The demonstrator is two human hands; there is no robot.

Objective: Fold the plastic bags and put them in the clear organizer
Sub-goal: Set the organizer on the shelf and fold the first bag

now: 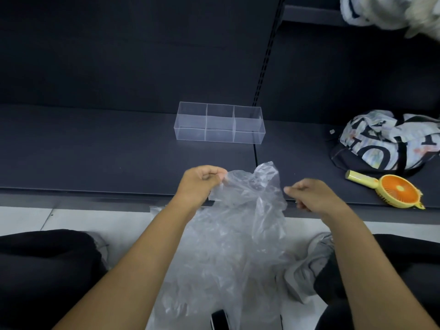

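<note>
A crumpled clear plastic bag (240, 222) hangs between my two hands above the front edge of the dark shelf (95, 148). My left hand (200, 184) pinches the bag's upper left edge. My right hand (309, 195) has curled fingers at the bag's right edge; the film there is too sheer to tell whether it is gripped. More clear bags (209, 289) lie piled on the floor between my legs. The clear organizer (220, 125) with several compartments stands further back on the shelf and looks bare inside.
A printed black-and-white bag (390, 141) lies on the shelf at right, with a yellow and orange hand-held fan (392, 190) in front of it. White bags (385, 13) sit on an upper shelf at top right. My black-trousered legs and a grey shoe (309, 265) flank the pile.
</note>
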